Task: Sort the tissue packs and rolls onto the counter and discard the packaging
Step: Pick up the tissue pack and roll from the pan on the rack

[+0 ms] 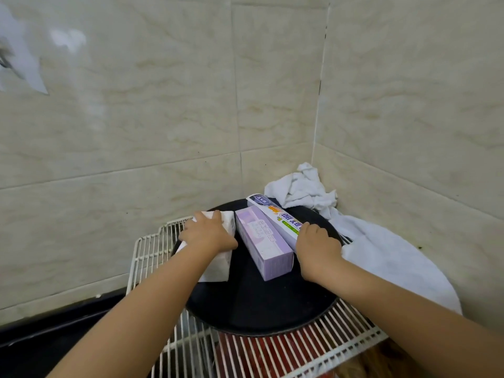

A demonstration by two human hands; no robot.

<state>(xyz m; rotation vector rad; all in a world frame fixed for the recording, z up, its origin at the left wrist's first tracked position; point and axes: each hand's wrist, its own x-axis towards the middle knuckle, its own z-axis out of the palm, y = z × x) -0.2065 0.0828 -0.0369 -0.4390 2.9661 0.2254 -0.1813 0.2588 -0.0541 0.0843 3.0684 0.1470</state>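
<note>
Left hand (208, 232) flat on the white pack (218, 257), fingers spread over its top and curled round the far edge, so pressing or holding it, not pinching. Right hand (317, 245) cupped against the near end of the long box (275, 218) (white one with colourful print), fingers wrapped on it; can't tell how tight the grip is, thumb side hidden.

White pack lying flat on the left part of the black tray (253, 301), left edge hanging over the tray rim onto the wire rack (147, 255). Purple box (263, 241) just beside it to the right, lying on its long side, running diagonally from far-left to near-right. Long box touching the purple box along its right side, same diagonal, far end reaching close to the tray's back rim.

Tray round, dark, sitting on the white wire rack. Under the rack's near bars something red (261, 350) showing through (can't make out what). Right of the tray a white towel (381, 257) draped down over the rack's edge, bunched up into a crumpled heap in the corner behind the long box. Beige marble-look tiled wall (163, 118) all round, corner seam at the right. Dark counter edge (54, 331) bottom left, below the wall.
</note>
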